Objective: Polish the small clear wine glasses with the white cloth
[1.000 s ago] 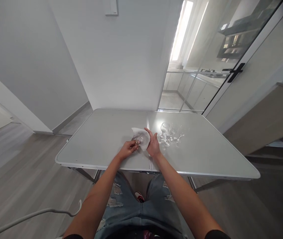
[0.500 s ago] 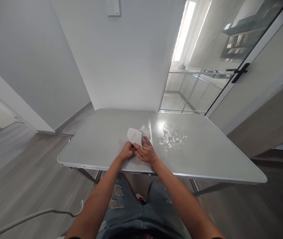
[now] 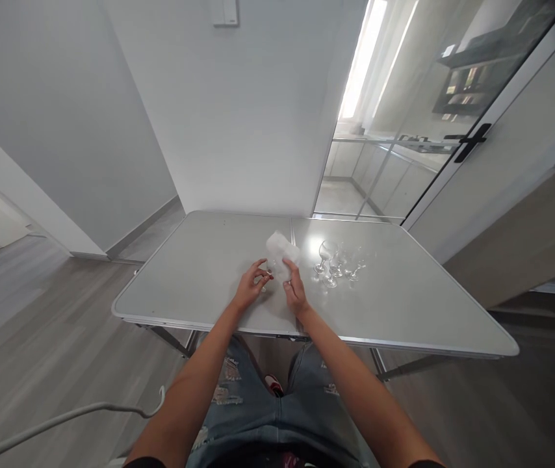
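Above the middle of the table, both hands are close together at a crumpled white cloth. My right hand grips the cloth from the right, thumb and fingers closed on it. On the other side my left hand pinches a clear stemmed glass at its lower part; its bowl seems to be inside the cloth and is mostly hidden. Just right of the hands stand several clear stemmed glasses, grouped tightly on the tabletop.
The light grey folding table has a metal rim and a seam across its middle. A white wall rises behind it. At the right is a glass door with a black handle. A pale curved cable hangs at lower left.
The white cloth has shifted up and slightly right and turned. My left hand has come away from my right, its fingers now showing at the glass, and the two hands are farther apart.
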Demonstrator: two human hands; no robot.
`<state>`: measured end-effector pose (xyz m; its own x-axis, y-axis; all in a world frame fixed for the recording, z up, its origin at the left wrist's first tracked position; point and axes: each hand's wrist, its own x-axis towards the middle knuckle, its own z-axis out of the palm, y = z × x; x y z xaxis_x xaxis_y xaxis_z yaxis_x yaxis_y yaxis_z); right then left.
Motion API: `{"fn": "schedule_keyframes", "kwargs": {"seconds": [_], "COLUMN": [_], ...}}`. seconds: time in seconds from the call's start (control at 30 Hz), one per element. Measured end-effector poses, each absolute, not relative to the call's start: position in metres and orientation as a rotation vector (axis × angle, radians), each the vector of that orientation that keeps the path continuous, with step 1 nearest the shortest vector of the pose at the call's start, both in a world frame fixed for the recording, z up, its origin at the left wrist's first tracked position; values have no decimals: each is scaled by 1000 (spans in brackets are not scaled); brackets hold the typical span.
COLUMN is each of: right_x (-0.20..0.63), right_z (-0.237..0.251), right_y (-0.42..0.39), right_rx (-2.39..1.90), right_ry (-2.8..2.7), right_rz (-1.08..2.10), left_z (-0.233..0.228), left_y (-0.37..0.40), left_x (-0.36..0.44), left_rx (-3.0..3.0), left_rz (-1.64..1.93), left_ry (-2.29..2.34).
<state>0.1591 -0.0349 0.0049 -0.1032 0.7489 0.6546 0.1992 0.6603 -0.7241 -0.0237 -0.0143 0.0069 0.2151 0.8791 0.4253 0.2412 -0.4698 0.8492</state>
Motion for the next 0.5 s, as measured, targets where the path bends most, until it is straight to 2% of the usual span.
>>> {"fn": "schedule_keyframes", "kwargs": {"seconds": [0.2, 0.5], "right_x": [163, 154], "right_z": [3, -8], "right_y": [-18, -7], "right_rx": [-858, -799], "right_ry": [-1212, -1113], "right_rz": [841, 1214], "left_z": [2, -7], "left_y": [-11, -6], "left_x": [-25, -24], "left_rx": [1803, 1838], "left_rz": [1307, 1364], "left_ry": [1142, 1053]}}
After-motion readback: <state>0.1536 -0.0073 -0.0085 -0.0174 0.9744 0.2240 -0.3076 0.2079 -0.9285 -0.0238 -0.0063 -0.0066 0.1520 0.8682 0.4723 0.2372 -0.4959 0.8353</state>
